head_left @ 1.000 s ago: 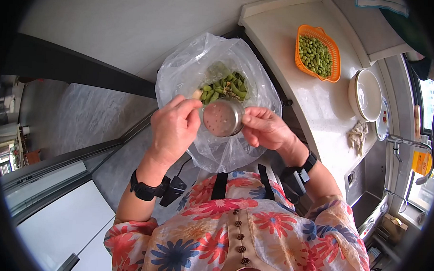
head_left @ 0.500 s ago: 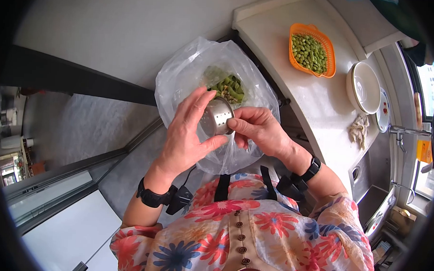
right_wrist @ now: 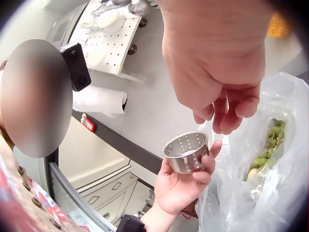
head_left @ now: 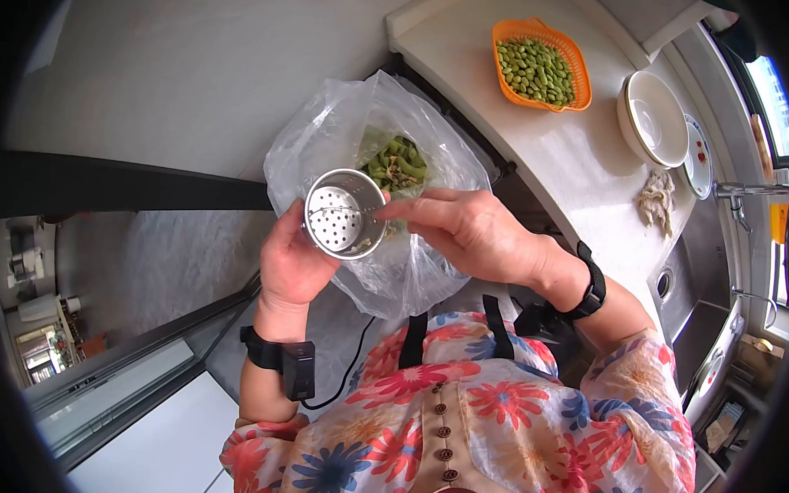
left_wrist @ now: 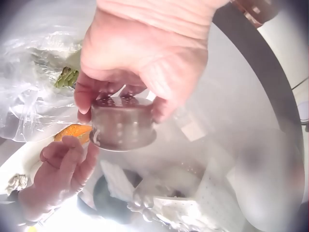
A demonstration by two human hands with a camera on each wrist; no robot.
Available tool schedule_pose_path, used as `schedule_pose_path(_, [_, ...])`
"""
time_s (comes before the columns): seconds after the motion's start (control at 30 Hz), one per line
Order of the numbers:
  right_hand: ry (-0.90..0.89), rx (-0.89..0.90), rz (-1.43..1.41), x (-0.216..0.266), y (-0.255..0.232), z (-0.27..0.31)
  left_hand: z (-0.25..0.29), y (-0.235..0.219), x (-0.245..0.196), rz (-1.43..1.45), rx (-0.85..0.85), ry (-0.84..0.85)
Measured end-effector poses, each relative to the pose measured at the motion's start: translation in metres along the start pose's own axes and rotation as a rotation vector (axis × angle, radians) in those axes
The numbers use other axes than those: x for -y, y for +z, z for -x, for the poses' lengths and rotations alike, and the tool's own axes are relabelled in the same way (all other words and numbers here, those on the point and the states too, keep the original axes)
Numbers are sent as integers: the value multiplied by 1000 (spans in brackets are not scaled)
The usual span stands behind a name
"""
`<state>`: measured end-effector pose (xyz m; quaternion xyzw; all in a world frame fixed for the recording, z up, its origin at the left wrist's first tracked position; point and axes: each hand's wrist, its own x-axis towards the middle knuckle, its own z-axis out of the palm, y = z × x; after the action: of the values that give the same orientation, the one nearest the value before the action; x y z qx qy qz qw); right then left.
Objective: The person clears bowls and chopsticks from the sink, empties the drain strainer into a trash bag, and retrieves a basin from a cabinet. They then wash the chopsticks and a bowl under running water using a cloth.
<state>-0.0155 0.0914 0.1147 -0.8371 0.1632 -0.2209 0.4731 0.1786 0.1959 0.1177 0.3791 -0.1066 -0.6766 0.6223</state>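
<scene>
My left hand (head_left: 294,260) grips a small perforated metal strainer basket (head_left: 334,227), thumb and fingers around its wall, with its mouth facing up toward me. A thin bar shows across its inside. My right hand (head_left: 490,237) is at the strainer's right side, its index finger extended toward the rim; in the right wrist view its fingers are loosely bent above the basket, holding nothing. Behind both hands is a clear plastic bag (head_left: 450,157), its mouth spread wide, with green bean pods (head_left: 402,164) in the bottom.
On the counter (head_left: 580,170) to the right stand an orange basket (head_left: 576,66) of shelled green beans, a white bowl (head_left: 632,124), a plate (head_left: 699,175) and a crumpled rag (head_left: 655,202). A sink (head_left: 671,282) with a faucet (head_left: 742,189) is further right.
The strainer has gone from tipped over the bag between both hands to mouth up in my left hand, further left. My right hand has let go of its rim.
</scene>
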Motion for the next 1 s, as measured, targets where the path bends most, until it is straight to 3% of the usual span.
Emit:
schedule_pose_path(0.07, [-2,26,60,4,1,-1,-1,4,0,-3,2,-3])
schedule_pose_path(0.13, [-6,60,117,4,5,-2,-3,2,-2,-42,143,-32])
schedule_pose_path(0.4, [104,281,160,-9,19,-16,-12,5,-8,-357,150,90])
schedule_pose_path(0.53, [58,270,249,-25,16,-25,-20,5,-16,-567,116,194])
schedule_pose_path(0.63, [12,122,349,-34,14,-27,-27,0,-19,-652,76,250])
schedule_pose_path(0.73, [21,75,361,-28,22,-32,-30,1,-19,-640,67,261])
schedule_pose_path(0.93, [-5,229,440,-24,25,-30,-32,1,-18,-621,80,258])
schedule_pose_path(1.0, [-17,101,491,-31,19,-24,-31,-1,-19,-619,64,257])
